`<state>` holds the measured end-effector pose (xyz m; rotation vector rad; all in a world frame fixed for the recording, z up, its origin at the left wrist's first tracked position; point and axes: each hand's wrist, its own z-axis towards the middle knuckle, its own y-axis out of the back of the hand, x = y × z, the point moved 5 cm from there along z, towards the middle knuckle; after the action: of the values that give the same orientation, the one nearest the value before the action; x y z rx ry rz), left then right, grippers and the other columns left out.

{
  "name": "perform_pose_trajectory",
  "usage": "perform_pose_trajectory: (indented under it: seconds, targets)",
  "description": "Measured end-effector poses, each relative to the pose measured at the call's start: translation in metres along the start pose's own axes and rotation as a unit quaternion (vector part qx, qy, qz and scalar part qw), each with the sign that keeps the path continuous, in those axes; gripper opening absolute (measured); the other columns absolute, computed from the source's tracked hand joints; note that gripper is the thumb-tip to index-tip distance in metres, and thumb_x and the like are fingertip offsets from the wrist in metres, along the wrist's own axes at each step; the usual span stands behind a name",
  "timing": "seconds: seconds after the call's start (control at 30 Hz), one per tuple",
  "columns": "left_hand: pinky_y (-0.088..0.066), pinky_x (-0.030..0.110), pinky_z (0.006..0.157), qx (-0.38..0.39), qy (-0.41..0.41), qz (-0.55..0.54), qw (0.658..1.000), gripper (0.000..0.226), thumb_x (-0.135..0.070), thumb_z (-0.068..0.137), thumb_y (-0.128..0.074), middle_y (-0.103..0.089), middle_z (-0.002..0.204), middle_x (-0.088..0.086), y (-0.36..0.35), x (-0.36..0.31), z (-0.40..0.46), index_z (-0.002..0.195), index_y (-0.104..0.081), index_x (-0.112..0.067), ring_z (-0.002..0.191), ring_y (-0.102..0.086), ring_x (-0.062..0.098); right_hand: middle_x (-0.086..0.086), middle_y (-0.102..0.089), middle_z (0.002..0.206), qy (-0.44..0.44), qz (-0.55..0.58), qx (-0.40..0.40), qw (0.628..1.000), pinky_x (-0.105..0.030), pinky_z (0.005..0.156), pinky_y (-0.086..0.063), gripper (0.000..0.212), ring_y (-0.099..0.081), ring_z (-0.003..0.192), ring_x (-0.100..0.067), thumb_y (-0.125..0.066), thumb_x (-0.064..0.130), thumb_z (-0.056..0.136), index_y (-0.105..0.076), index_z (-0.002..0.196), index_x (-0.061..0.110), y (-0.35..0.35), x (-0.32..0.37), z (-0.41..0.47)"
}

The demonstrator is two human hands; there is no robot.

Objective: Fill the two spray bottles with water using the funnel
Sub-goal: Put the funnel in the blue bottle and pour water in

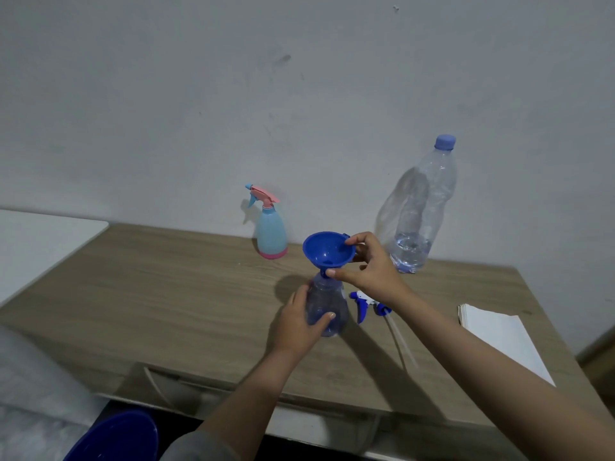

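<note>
Right hand (367, 266) pinches the blue funnel (327, 249) at its rim and spout, fingers closed on it; I cannot tell whether the spout is fully seated or just at the mouth of the clear bottle (327, 307). Left hand (301, 319) wraps that bottle's body, thumb across the front, steadying it near the middle of the tabletop (166, 294).

Its spray head (366, 304) lies just right of it, tube pointing toward the front edge. The pink-and-blue bottle (271, 231) stands capped at the back edge against the wall. The water bottle (421, 207) stands near the back right, cap on, with only a little water at the bottom. A white pad (502, 341) sits along the right edge.

I judge the step as funnel placement or removal on this bottle; I can't read its water level from here. If filling comes next, I'd need the funnel upright and resting on its own, then free my right hand to uncap the water bottle and pour slowly, left hand bracing the bottle against tipping.
</note>
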<state>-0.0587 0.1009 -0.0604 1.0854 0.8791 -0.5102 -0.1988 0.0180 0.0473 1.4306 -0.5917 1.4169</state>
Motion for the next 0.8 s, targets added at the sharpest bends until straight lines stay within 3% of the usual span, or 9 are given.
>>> perform_pose_trajectory:
  seconds: [0.13, 0.27, 0.5, 0.63, 0.8]
  targets:
    - [-0.054, 0.041, 0.087, 0.004, 0.009, 0.009, 1.000, 0.063, -0.053, 0.072, -0.067, -0.054, 0.125, -0.015, 0.001, -0.002, -0.001, 0.128, -0.040, -0.038, 0.113, -0.055, 0.008, -0.001, -0.060, 0.117, -0.019, 0.005, 0.005, 1.000, -0.016, 0.066, -0.049, 0.063, -0.061, 0.098, -0.011, -0.089, 0.022, 0.061, -0.048, 0.109, 0.021, -0.002, -0.001, -0.004]
    - [-0.054, 0.038, 0.088, 0.011, 0.019, 0.014, 1.000, 0.060, -0.048, 0.075, -0.069, -0.054, 0.125, -0.017, 0.002, -0.004, -0.002, 0.127, -0.039, -0.039, 0.112, -0.054, 0.006, 0.000, -0.058, 0.116, -0.023, 0.019, -0.005, 1.000, -0.010, 0.064, -0.049, 0.062, -0.059, 0.093, -0.006, -0.088, 0.022, 0.064, -0.048, 0.111, 0.019, -0.003, 0.003, -0.008]
    - [-0.053, 0.038, 0.089, 0.020, 0.064, 0.020, 0.998, 0.069, -0.045, 0.079, -0.068, -0.051, 0.132, -0.014, -0.002, -0.007, -0.005, 0.137, -0.031, -0.038, 0.117, -0.053, 0.010, 0.002, -0.054, 0.121, -0.006, -0.002, 0.007, 1.000, -0.014, 0.069, -0.050, 0.072, -0.059, 0.100, -0.009, -0.087, 0.029, 0.064, -0.044, 0.122, 0.026, -0.006, 0.003, -0.011]
    - [-0.051, 0.035, 0.089, 0.026, 0.093, 0.018, 0.995, 0.077, -0.041, 0.084, -0.067, -0.051, 0.137, -0.002, -0.003, -0.009, -0.007, 0.145, -0.024, -0.025, 0.119, -0.054, 0.019, 0.005, -0.052, 0.125, 0.013, -0.004, 0.006, 1.000, -0.015, 0.076, -0.049, 0.076, -0.057, 0.110, -0.014, -0.087, 0.030, 0.063, -0.044, 0.126, 0.027, -0.005, 0.005, -0.014]
    - [-0.046, 0.033, 0.094, -0.007, 0.113, -0.031, 0.993, 0.096, -0.036, 0.077, -0.076, -0.039, 0.147, 0.008, 0.006, -0.011, -0.011, 0.150, -0.016, -0.017, 0.132, -0.043, 0.025, 0.008, -0.052, 0.128, 0.017, -0.004, -0.002, 1.000, -0.016, 0.084, -0.046, 0.077, -0.054, 0.115, -0.012, -0.087, 0.032, 0.063, -0.045, 0.128, 0.027, -0.001, 0.004, -0.018]
